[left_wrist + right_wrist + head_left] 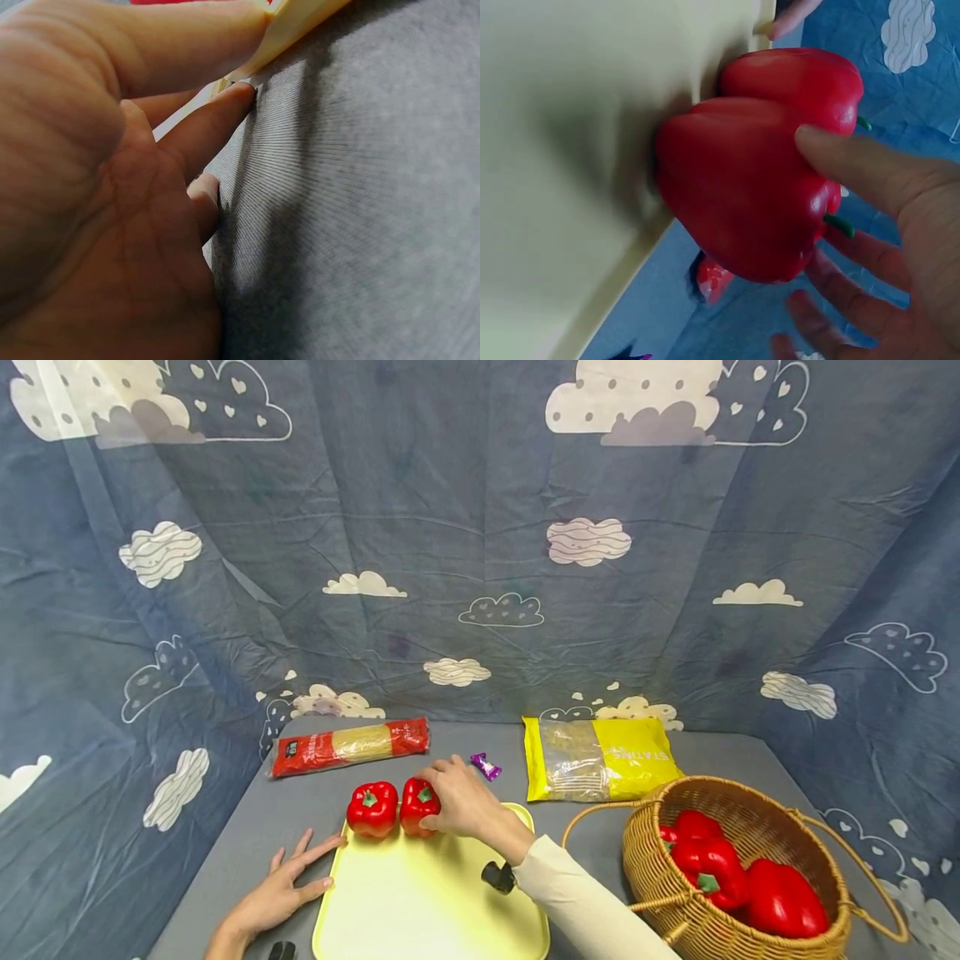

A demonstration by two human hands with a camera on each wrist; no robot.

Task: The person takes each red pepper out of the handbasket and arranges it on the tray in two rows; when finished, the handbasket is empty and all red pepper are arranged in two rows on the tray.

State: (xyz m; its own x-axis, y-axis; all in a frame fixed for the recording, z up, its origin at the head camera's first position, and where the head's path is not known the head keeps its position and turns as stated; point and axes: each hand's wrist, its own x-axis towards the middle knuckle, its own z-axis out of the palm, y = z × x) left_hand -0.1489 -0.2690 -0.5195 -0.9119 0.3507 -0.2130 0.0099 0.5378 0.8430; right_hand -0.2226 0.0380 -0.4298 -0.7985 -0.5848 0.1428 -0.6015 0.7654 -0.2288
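At the far edge of the yellow tray (pixel 427 902), gripping a red bell pepper (pixel 415 818), stem up, between thumb and curled fingers of the right hand (pixel 468 806). Can see another red bell pepper (pixel 372 812) just beside it, at the tray's far left corner. Having the left hand (pixel 277 891) at the tray's left rim with fingers extended and spread, seemingly touching it, though hard to be sure from the left wrist view. Beyond, can see a red spaghetti packet (pixel 360 745), a purple-wrapped candy (pixel 486 767) and a yellow packet (pixel 637 756); to the right, a wicker basket (pixel 643 868) of more bell peppers (pixel 712 868).
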